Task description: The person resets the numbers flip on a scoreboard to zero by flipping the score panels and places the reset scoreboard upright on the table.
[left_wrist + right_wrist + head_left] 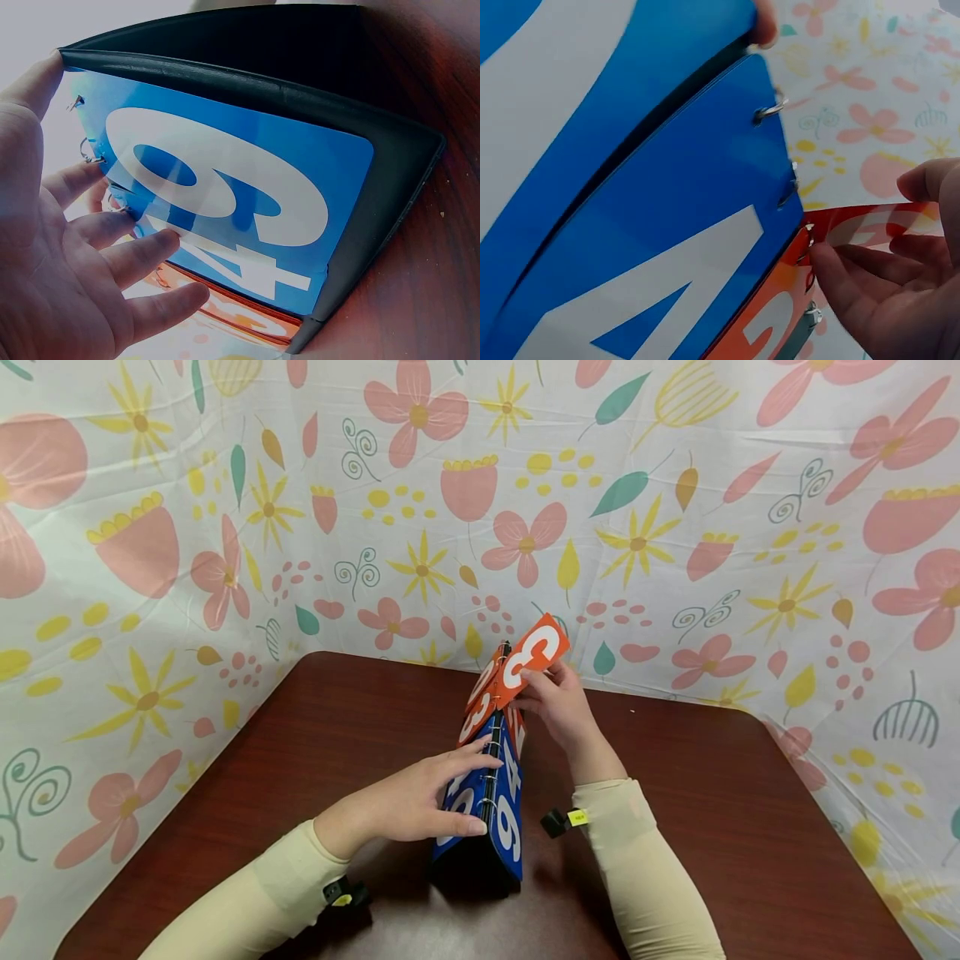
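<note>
Black stand: We see the stand (397, 146) in front of us, shaped like a tent. It sits on the brown surface (690, 793) with one end facing us.
Left hand: The left hand (416, 793) lies over the top near the close end, fingers spread and fairly straight. Its thumb touches the near corner, and we think it helps keep the stand from sliding.
Blue cards: We see a near blue card (506, 839) with a big white number and one with a 4 (512, 774). They hang down flat on the right slope, so we think this part needs nothing now.
Metal rings: The rings (769, 112) run along the top and hold the cards on.
Right hand: Farther off, the right hand (558, 706) pinches an orange card between its thumb and fingers.
Orange card: This orange card (536, 652) has a white 3 on it. It sticks up on a slant from the top, flat on neither side, so we would call its turn part done.
Still left: The card is not yet down and not yet let go.
Flower cloth: Farthest away, we see the cloth (525, 460) behind it all.
</note>
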`<move>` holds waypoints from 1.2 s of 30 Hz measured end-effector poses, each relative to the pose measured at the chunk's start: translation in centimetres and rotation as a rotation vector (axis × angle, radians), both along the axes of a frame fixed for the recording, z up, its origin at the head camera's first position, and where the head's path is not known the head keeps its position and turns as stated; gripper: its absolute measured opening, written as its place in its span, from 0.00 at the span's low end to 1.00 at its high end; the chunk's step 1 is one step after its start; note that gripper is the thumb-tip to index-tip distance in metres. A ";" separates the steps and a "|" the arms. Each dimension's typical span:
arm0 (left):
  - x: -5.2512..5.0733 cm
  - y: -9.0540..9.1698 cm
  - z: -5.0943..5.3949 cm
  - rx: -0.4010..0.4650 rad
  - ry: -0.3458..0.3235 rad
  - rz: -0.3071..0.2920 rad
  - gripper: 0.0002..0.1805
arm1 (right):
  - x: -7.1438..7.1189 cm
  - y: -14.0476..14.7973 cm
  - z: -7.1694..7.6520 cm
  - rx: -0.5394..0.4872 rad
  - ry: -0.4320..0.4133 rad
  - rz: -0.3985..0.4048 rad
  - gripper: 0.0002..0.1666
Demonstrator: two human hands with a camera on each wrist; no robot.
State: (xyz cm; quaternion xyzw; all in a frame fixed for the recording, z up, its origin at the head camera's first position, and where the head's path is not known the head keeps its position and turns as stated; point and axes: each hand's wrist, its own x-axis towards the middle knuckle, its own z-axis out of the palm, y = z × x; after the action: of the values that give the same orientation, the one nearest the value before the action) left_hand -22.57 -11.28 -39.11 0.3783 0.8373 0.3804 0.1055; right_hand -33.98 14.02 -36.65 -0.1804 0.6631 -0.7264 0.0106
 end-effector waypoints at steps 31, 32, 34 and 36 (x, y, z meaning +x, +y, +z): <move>0.1 0.0 -0.1 0.012 0.023 -0.006 0.38 | -1.0 -1.8 -2.0 0.653 0.394 -0.036 0.31; 0.1 0.0 -0.1 0.012 0.023 -0.006 0.39 | -1.1 -1.8 -2.0 0.659 0.392 -0.029 0.31; 0.1 0.0 -0.1 0.010 0.023 -0.007 0.38 | -1.1 -1.7 -1.9 0.663 0.380 -0.009 0.32; 0.1 -0.1 -0.1 0.010 0.022 -0.007 0.38 | -1.1 -1.6 -1.8 0.670 0.373 0.007 0.33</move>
State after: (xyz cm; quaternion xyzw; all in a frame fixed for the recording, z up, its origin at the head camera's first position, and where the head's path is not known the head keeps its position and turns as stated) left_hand -22.46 -11.33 -39.16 0.3859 0.8351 0.3801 0.0957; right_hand -35.13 12.37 -38.49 -0.2983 0.8537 -0.4240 -0.0493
